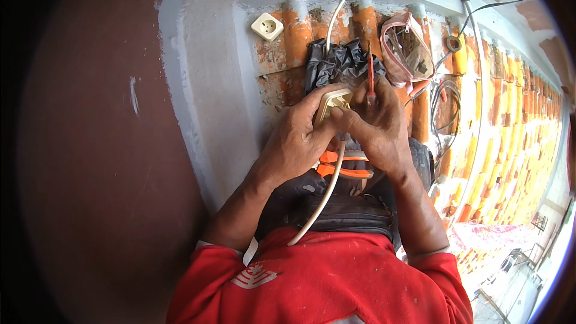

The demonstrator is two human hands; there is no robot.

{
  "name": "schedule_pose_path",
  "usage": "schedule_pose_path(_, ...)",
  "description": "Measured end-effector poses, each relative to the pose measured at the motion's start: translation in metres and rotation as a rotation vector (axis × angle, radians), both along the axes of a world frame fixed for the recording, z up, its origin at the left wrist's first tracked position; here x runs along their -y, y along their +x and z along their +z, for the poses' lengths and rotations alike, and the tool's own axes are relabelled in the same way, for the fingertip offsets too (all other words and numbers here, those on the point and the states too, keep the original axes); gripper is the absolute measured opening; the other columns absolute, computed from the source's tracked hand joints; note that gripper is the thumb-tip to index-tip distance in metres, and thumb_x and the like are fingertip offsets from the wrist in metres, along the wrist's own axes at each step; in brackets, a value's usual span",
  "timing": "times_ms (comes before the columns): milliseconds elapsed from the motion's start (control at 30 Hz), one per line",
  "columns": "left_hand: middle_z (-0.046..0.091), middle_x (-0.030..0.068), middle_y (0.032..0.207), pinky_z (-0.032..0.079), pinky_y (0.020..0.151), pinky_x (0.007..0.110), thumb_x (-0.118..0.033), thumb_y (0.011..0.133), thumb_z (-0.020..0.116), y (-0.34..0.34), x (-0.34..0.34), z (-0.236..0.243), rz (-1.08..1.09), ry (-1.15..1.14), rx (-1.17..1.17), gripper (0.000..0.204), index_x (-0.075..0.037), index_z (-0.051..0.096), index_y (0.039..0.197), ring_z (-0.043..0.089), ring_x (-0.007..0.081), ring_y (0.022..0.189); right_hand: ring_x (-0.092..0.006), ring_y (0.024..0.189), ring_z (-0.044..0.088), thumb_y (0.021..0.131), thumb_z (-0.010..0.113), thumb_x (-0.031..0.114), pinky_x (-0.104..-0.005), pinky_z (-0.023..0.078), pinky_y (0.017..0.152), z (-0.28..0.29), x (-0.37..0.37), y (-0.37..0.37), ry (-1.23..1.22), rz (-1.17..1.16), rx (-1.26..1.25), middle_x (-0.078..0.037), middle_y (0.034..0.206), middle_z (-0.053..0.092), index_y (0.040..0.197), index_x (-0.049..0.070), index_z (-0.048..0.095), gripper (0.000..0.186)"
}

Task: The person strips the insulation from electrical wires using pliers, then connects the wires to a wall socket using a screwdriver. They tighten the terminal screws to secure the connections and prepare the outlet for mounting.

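Observation:
In front of my chest, my left hand (301,135) grips a cream, box-shaped electrical fitting (333,103), its open side showing an inner part. My right hand (379,126) has its thumb and fingertips on the same fitting. Between its fingers it also holds a slim red screwdriver (371,78), pointing away from me. A white cable (329,195) runs from beneath the fitting down toward my red shirt. Orange-handled pliers (345,171) rest on my lap under my hands. The tips of some fingers are hidden behind the fitting.
A cream wall socket (267,26) lies on the clay roof tiles (298,27). Ahead are a crumpled black plastic bag (333,60), another white cable (337,9) and a pink zipped pouch (408,48). A tape roll (453,43) and black cable (443,123) lie right; a brown wall (102,144) stands left.

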State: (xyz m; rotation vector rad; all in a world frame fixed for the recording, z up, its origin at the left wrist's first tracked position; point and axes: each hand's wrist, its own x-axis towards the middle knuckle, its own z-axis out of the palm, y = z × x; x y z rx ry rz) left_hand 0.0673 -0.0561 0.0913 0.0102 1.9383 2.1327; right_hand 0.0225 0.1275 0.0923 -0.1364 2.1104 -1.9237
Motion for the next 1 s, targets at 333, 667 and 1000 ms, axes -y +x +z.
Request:
schedule_pose_path(333,0.072,0.0239,0.146,0.067,0.086,0.036,0.011,0.103,0.060,0.001,0.000,0.003,0.090,-0.097,-0.380,0.064,-0.001,0.052,0.165,0.082,0.0224,0.103,-0.0126,0.075,0.064,0.092,0.093,0.024,-0.0316,0.054,0.069,0.010,-0.002,0.021,0.201,-0.036,-0.320,-0.010,0.093,0.068,0.118,0.005,0.062,0.046)
schedule_pose_path(667,0.068,0.0246,0.153,0.066,0.096,0.037,0.010,0.104,0.061,0.001,0.003,-0.001,0.032,-0.124,-0.460,0.064,-0.001,0.051,0.166,0.078,0.0263,0.123,-0.0164,0.076,0.069,0.089,0.095,0.020,-0.0316,0.055,0.071,0.026,-0.009,0.019,0.278,-0.015,-0.486,-0.009,0.101,0.071,0.116,0.002,0.063,0.046)
schedule_pose_path(1000,0.073,0.0258,0.143,0.062,0.099,0.039,0.005,0.110,0.060,0.001,0.003,-0.006,-0.026,-0.187,-0.474,0.062,0.000,0.042,0.169,0.078,0.0267,0.115,-0.0114,0.098,0.065,0.086,0.095,0.013,-0.0298,0.056,0.085,0.033,-0.002,0.023,0.317,-0.061,-0.174,-0.007,0.111,0.071,0.114,0.004,0.059,0.047)
